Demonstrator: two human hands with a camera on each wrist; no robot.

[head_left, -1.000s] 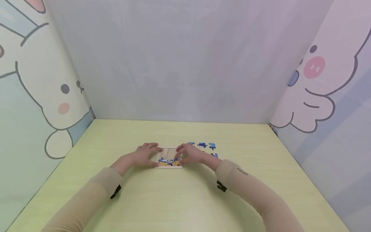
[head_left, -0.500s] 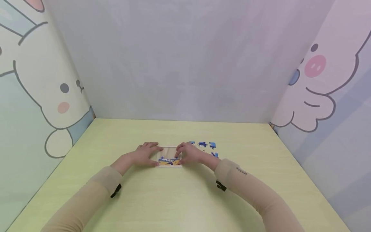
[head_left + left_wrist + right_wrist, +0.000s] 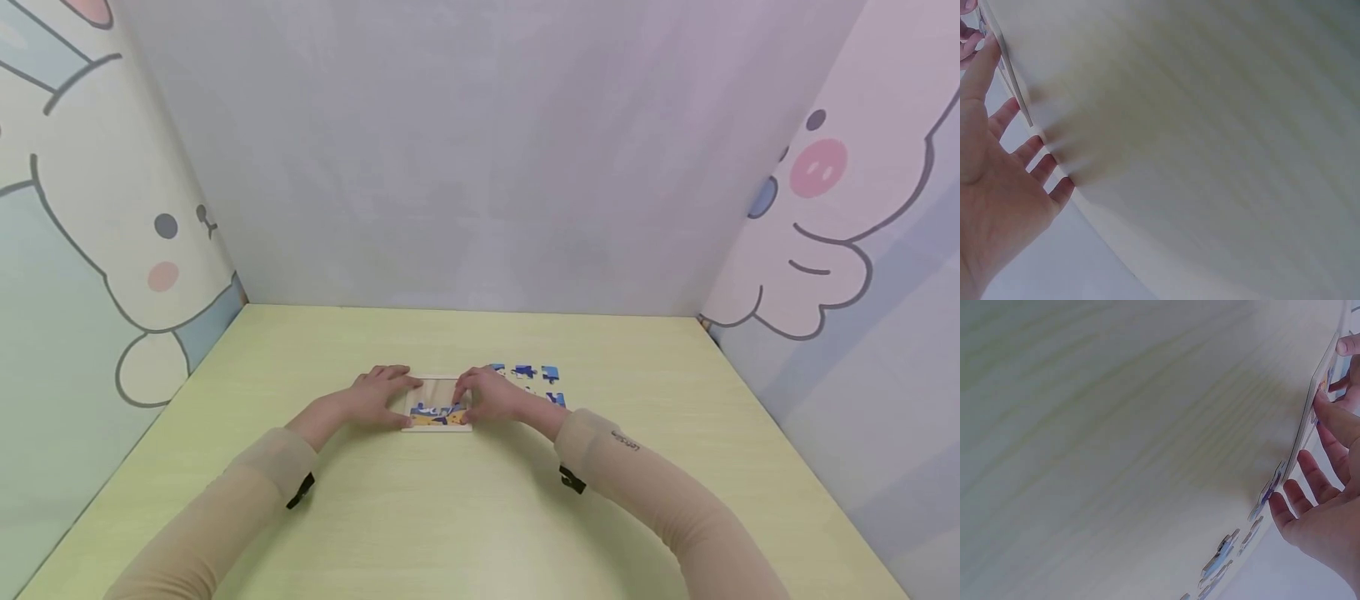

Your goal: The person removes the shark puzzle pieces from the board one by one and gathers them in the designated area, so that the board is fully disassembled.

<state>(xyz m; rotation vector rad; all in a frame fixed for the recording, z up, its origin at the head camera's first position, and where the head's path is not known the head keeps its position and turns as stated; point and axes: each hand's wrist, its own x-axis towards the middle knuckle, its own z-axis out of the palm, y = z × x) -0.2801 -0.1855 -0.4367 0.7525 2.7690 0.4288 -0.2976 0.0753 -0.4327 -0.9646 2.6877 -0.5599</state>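
A shallow wooden puzzle tray point(image 3: 437, 392) lies on the table, bare wood at its far part and joined blue, white and yellow jigsaw pieces point(image 3: 431, 417) along its near side. My left hand point(image 3: 375, 402) rests with spread fingers at the tray's left edge, thumb on the near corner; the left wrist view shows those fingertips point(image 3: 1063, 186) touching down. At the tray's right side, my right hand point(image 3: 491, 396) has thumb and bent index finger on a jigsaw piece point(image 3: 457, 416) at the row's right end. The fingers hide part of this piece.
Several loose blue and white jigsaw pieces point(image 3: 525, 372) lie right of the tray, partly behind my right hand; the right wrist view shows some loose pieces point(image 3: 1217, 557) close to its fingers. A grey wall point(image 3: 480, 167) stands behind the table point(image 3: 450, 517), with cartoon-printed walls at both sides.
The scene has shifted slightly upward in the head view. My right index finger has moved a little at the piece; my left hand stays at the tray's edge.
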